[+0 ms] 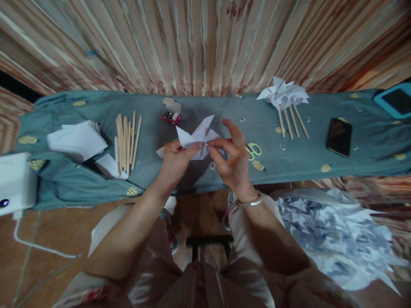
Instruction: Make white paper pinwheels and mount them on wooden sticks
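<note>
A white paper pinwheel [201,133] with folded, pointed blades is held above the middle of the table. My left hand [177,159] grips its left side, thumb pressed on the paper near the centre. Thumb and forefinger of my right hand [231,156] pinch at the pinwheel's centre, with another finger raised; anything small between those fingertips is too small to make out. Just behind the pinwheel stands an open small red-and-white box [171,112] of shiny metal pins. Green-handled scissors [253,150] lie right of my right hand, their blades hidden.
Loose wooden sticks [126,141] and a stack of white paper [78,140] lie at left, near a white device [16,182]. Finished pinwheels on sticks [284,96], a phone [339,137] and a blue-framed device [394,100] are at right. Below sits a heap of folded paper [340,231].
</note>
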The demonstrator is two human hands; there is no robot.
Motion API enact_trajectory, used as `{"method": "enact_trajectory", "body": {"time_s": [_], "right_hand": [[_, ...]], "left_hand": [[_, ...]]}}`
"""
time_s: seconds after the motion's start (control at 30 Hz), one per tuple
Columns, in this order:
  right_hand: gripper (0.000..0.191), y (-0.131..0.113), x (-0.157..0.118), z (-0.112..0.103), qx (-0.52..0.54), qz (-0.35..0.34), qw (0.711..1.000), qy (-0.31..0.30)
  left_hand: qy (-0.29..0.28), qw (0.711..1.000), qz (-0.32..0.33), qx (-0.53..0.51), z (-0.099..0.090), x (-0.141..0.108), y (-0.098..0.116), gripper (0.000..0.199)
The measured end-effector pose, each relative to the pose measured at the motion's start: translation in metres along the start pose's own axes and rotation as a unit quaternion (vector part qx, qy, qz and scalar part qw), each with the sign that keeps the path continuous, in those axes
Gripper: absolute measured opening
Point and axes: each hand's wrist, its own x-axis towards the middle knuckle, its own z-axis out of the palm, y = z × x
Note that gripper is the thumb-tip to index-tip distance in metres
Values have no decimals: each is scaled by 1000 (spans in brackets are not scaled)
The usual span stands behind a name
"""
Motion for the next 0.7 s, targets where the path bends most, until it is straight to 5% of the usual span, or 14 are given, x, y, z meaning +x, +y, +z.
{"method": "enact_trajectory", "body": {"time_s": [0.7], "right_hand": [[8, -3, -1, 6, -10, 30, 999, 15]], "left_hand": [[-4, 992, 80, 95, -5, 2, -10, 15]]}}
